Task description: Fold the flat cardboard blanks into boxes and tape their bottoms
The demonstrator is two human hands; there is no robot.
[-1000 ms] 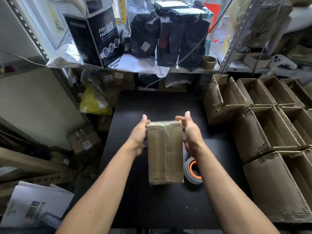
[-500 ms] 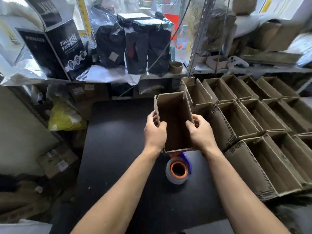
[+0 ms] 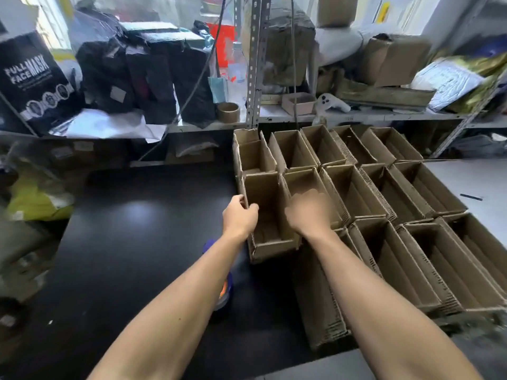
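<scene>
An open-topped cardboard box [image 3: 270, 215] is stood upright on the black table [image 3: 131, 242], just right of the middle of the frame, tucked against the left edge of the block of finished boxes [image 3: 384, 204]. Its left wall is gripped near the top by the left hand [image 3: 239, 217], thumb hooked over the rim on the inside and the other fingers curled on the outside. The right hand [image 3: 310, 212] is smeared by motion blur at about 3 o'clock from the box, in front of the neighbouring carton; whether its fingers are spread, curled or touching anything can't be told.

The finished boxes are lined up in rows, all mouth-up, running from 12 o'clock out to 4 o'clock of the held one. A tape roll [image 3: 223, 290] with an orange core is lying on the table at roughly 7 o'clock from the box, mostly hidden under the left forearm.

Up at 10 o'clock a black "FULL FACE MASK" carton [image 3: 30, 80] and some black bags [image 3: 142, 75] are parked on the shelf [image 3: 356, 116], and a white game controller [image 3: 330, 102] is seen further along at 1 o'clock.
</scene>
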